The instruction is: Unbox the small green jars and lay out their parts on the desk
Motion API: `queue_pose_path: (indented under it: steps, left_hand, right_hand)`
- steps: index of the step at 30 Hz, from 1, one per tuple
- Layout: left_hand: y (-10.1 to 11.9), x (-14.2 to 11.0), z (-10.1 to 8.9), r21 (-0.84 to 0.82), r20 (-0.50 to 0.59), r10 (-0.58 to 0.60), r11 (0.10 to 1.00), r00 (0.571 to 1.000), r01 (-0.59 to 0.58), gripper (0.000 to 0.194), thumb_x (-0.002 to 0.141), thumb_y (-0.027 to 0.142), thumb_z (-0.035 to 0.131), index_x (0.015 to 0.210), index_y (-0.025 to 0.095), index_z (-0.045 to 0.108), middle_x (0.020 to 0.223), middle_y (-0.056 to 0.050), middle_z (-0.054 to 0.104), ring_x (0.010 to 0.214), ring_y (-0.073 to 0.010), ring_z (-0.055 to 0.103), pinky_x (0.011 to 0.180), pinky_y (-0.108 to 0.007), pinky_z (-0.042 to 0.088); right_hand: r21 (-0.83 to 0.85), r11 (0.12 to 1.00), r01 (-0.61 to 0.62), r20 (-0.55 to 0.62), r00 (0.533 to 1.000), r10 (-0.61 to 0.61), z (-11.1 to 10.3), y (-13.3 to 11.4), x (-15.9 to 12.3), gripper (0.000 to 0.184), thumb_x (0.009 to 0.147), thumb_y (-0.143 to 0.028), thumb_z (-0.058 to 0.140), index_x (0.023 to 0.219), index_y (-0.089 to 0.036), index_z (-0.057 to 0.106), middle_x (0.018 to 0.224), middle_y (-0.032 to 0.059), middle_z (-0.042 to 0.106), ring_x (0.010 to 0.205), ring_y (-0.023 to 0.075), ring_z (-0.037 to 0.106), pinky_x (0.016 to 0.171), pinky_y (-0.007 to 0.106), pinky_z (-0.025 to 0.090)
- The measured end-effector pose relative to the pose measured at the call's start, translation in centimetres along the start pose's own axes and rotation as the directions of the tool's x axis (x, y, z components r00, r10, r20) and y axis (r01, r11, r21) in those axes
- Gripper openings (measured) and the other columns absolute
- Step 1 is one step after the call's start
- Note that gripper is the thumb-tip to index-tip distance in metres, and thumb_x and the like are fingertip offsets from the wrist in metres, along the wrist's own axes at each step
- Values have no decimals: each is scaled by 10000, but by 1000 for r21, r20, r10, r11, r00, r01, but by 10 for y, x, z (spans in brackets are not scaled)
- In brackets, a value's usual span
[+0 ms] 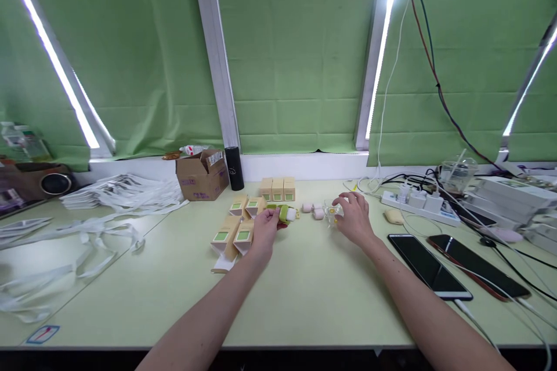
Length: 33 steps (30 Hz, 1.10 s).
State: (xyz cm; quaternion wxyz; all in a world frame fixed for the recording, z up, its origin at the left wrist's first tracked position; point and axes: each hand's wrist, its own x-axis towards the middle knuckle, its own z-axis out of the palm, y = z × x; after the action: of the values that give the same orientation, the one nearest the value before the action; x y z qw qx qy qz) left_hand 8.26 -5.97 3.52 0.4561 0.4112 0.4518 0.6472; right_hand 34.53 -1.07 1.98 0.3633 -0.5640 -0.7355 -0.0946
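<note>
My left hand (264,231) rests on the table with its fingers pinched on a small green and white item (285,213). Beside it lie several tan boxes with green labels (237,232). Three more tan boxes (277,188) stand in a row behind. My right hand (353,217) is curled over a small clear plastic wrapper (333,213). Small pink and white pieces (314,209) lie between the two hands.
A brown cardboard box (201,174) and a black cylinder (234,168) stand at the back. White straps (108,203) spread over the left. Two phones (452,264), a power strip (420,204), cables and a plastic cup (456,174) fill the right.
</note>
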Motion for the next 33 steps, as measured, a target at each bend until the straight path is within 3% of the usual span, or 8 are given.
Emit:
queue_pose_path:
  steps: [7, 12, 16, 19, 24, 28, 30, 33]
  left_hand:
    - [-4, -2, 4, -129, 138, -145, 978, 980, 163, 210, 787, 293, 771, 781, 142, 625, 796, -96, 736, 661, -156, 686, 693, -309, 582]
    - [-4, -8, 7, -133, 242, -161, 971, 957, 197, 222, 689, 236, 793, 803, 142, 628, 755, -66, 719, 624, -157, 677, 678, -308, 573]
    - [-3, -12, 6, -75, 302, -158, 979, 940, 188, 234, 667, 269, 795, 757, 151, 614, 684, -31, 676, 586, -136, 638, 602, -262, 517]
    - [-3, -12, 5, -26, 336, -160, 983, 928, 179, 227, 687, 299, 776, 754, 153, 615, 688, -25, 665, 564, -120, 617, 570, -243, 479]
    - [0, -17, 9, 64, 323, -164, 986, 932, 151, 249, 735, 381, 729, 787, 165, 615, 687, -9, 638, 548, -113, 594, 523, -228, 439]
    - [6, -20, 12, 111, 269, -99, 991, 958, 71, 272, 767, 417, 731, 836, 178, 620, 775, -17, 635, 683, -137, 614, 535, -219, 459]
    - [7, -19, 12, 124, 236, -54, 992, 970, 25, 279, 774, 428, 731, 849, 180, 626, 817, -32, 644, 758, -157, 626, 551, -224, 472]
    - [8, -17, 11, 140, 203, -20, 990, 979, -8, 274, 770, 404, 732, 896, 176, 646, 862, -62, 681, 872, -201, 666, 590, -241, 488]
  right_hand:
    - [221, 935, 278, -124, 959, -256, -4, -49, -18, 354, 912, -175, 532, 1249, -244, 616, 1281, 124, 618, 1279, 339, 452, 1070, 520, 385]
    - [321, 804, 501, -242, 864, -441, -7, -73, -30, 452, 962, -208, 539, 1413, -221, 505, 1317, 140, 617, 1260, 336, 506, 1048, 552, 431]
    - [334, 743, 580, -269, 814, -515, -12, -79, -31, 453, 969, -175, 544, 1416, -240, 509, 1324, 134, 628, 1264, 325, 546, 1034, 546, 481]
    - [377, 712, 593, -262, 805, -532, -11, -79, -32, 430, 973, -147, 534, 1389, -256, 530, 1305, 125, 641, 1230, 298, 592, 1010, 512, 529]
    - [527, 681, 507, -241, 859, -453, -7, -77, -34, 378, 964, -206, 600, 1337, -251, 559, 1289, 131, 647, 1211, 281, 623, 986, 467, 573]
    - [702, 633, 327, -166, 939, -301, -5, -79, -34, 262, 933, -286, 674, 1187, -242, 624, 1165, 107, 684, 1081, 261, 655, 891, 425, 589]
    - [807, 567, 166, -73, 981, -182, -4, -80, -32, 236, 915, -351, 709, 1112, -235, 650, 1103, 88, 698, 994, 241, 673, 874, 412, 586]
    - [926, 358, -122, 145, 989, -35, -1, -80, -28, 320, 869, -484, 757, 1025, -214, 684, 999, 71, 724, 875, 214, 690, 827, 387, 589]
